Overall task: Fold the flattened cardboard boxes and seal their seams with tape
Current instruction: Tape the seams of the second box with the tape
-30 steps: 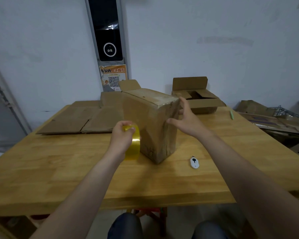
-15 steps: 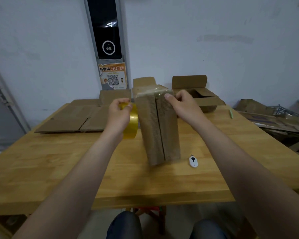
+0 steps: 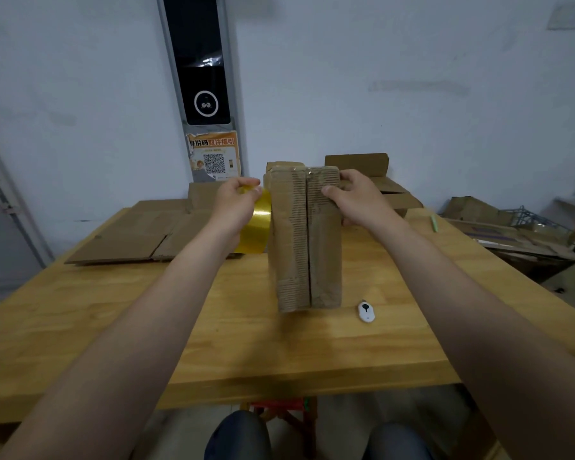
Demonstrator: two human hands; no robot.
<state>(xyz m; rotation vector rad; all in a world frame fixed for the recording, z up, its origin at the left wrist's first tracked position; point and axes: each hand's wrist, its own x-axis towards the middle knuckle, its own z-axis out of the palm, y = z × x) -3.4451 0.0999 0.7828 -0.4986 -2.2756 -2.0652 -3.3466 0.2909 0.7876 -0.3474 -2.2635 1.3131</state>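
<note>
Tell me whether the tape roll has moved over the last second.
Yes. The tape roll, held in the left hand, has risen from low beside the box toward its top, judged against the flattened cardboard behind.

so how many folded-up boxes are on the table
2: the upright box at centre, gripped by the right hand, and an open box behind it. More may be hidden.

Two boxes point(image 3: 306, 244) point(image 3: 395, 200), one tape roll point(image 3: 256, 227), one cutter point(image 3: 366, 312).

The box point(image 3: 289, 244) turned seam-forward; tape roll point(image 3: 259, 224) rose beside its top.
</note>
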